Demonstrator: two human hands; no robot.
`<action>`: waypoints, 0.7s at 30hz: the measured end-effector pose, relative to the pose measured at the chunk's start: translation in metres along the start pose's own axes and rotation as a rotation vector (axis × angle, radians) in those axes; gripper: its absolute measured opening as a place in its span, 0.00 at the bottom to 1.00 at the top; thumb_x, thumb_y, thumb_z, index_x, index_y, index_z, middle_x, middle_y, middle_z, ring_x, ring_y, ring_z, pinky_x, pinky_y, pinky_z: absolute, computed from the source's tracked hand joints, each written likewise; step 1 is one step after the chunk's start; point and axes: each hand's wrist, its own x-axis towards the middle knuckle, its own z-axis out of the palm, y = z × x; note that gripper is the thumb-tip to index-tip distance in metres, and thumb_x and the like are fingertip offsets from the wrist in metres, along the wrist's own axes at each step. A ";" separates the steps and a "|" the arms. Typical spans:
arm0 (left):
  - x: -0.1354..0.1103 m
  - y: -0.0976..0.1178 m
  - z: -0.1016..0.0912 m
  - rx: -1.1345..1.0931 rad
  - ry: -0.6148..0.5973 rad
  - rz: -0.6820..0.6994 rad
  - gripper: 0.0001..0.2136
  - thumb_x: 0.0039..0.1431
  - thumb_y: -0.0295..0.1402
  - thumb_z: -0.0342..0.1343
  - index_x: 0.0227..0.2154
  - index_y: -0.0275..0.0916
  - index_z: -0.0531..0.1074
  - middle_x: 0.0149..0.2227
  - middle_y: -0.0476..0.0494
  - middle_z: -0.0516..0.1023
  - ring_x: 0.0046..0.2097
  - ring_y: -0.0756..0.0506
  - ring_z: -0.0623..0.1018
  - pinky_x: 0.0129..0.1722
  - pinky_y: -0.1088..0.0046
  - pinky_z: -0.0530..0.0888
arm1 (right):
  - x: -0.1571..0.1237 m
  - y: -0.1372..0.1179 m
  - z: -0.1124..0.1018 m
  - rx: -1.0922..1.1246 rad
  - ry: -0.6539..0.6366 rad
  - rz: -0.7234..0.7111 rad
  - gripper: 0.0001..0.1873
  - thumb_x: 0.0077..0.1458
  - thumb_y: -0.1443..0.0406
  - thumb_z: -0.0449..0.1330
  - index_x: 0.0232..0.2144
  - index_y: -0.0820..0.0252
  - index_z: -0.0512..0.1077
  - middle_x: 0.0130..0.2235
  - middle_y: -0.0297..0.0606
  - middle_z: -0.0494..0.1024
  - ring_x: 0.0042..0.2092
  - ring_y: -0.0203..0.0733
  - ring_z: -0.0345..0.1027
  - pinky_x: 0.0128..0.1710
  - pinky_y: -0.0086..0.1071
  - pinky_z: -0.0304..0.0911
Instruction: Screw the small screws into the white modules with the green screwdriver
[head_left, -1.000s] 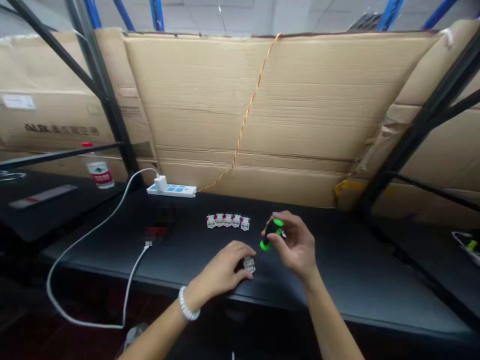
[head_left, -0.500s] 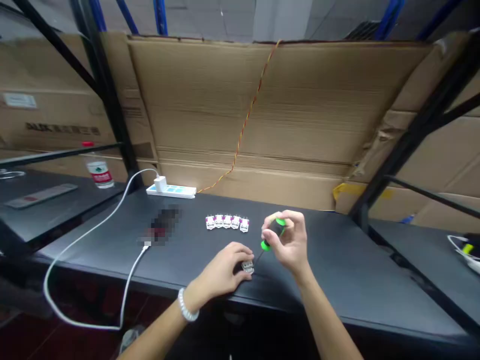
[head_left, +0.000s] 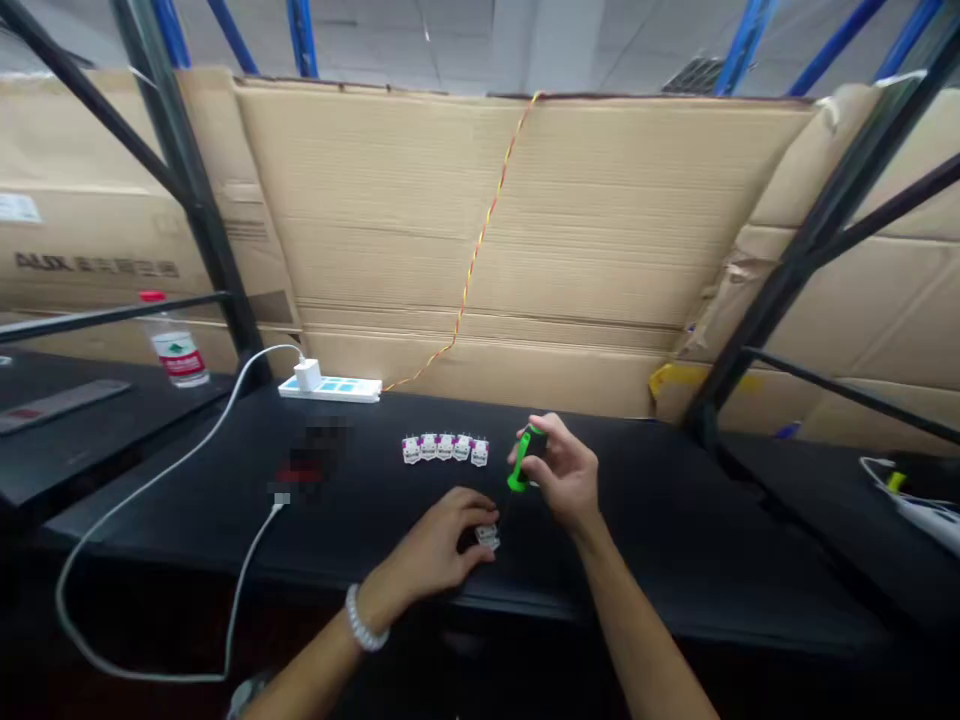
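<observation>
My left hand (head_left: pixel 442 540) rests on the dark tabletop, thumb and fingers closed around a small white-grey block-like part (head_left: pixel 487 537) near the front edge. In my right hand (head_left: pixel 564 470) is a screwdriver (head_left: pixel 523 460) with a green and black handle, tilted so that its thin shaft points down and left to the part. Whether the tip touches the part is too fine to make out. Beyond my left hand, several small white and purple parts (head_left: pixel 445 447) stand side by side in a row.
A white power strip (head_left: pixel 330 388) with a plugged-in charger lies at the back left, its white cable (head_left: pixel 150 480) looping over the front edge. A blurred-out object (head_left: pixel 311 455) lies near the cable end. Cardboard (head_left: pixel 480 250) walls the back; a water bottle (head_left: pixel 178 350) stands left.
The screwdriver's handle has turned in my right hand, its green stripe now facing me. My left hand still holds the part. The whole view has shifted slightly.
</observation>
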 end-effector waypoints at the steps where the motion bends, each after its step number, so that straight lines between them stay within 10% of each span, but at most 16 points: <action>1: 0.000 0.000 0.000 0.002 0.000 0.002 0.16 0.59 0.29 0.70 0.51 0.43 0.82 0.56 0.39 0.80 0.59 0.37 0.77 0.65 0.56 0.73 | 0.000 0.000 0.000 0.010 0.000 -0.002 0.20 0.61 0.55 0.69 0.54 0.51 0.78 0.45 0.41 0.78 0.37 0.43 0.80 0.30 0.35 0.78; 6: 0.000 0.001 0.000 0.009 0.002 -0.010 0.16 0.58 0.27 0.71 0.49 0.42 0.82 0.56 0.40 0.80 0.59 0.38 0.77 0.65 0.57 0.72 | -0.003 -0.002 -0.002 0.124 -0.158 0.117 0.20 0.70 0.55 0.58 0.62 0.46 0.71 0.52 0.45 0.81 0.42 0.46 0.83 0.45 0.47 0.80; 12: 0.000 0.002 -0.001 0.010 0.003 -0.008 0.16 0.59 0.28 0.71 0.50 0.42 0.82 0.56 0.40 0.80 0.59 0.38 0.77 0.65 0.58 0.72 | 0.000 0.000 0.000 0.108 -0.048 0.016 0.22 0.56 0.61 0.74 0.52 0.49 0.77 0.44 0.36 0.79 0.35 0.39 0.81 0.33 0.33 0.78; 21: 0.000 0.002 -0.001 0.009 0.007 -0.007 0.15 0.59 0.28 0.71 0.49 0.43 0.82 0.56 0.41 0.80 0.59 0.38 0.77 0.65 0.59 0.72 | -0.003 -0.007 -0.001 0.189 -0.146 0.087 0.16 0.67 0.59 0.64 0.56 0.47 0.75 0.51 0.44 0.83 0.40 0.45 0.84 0.40 0.44 0.81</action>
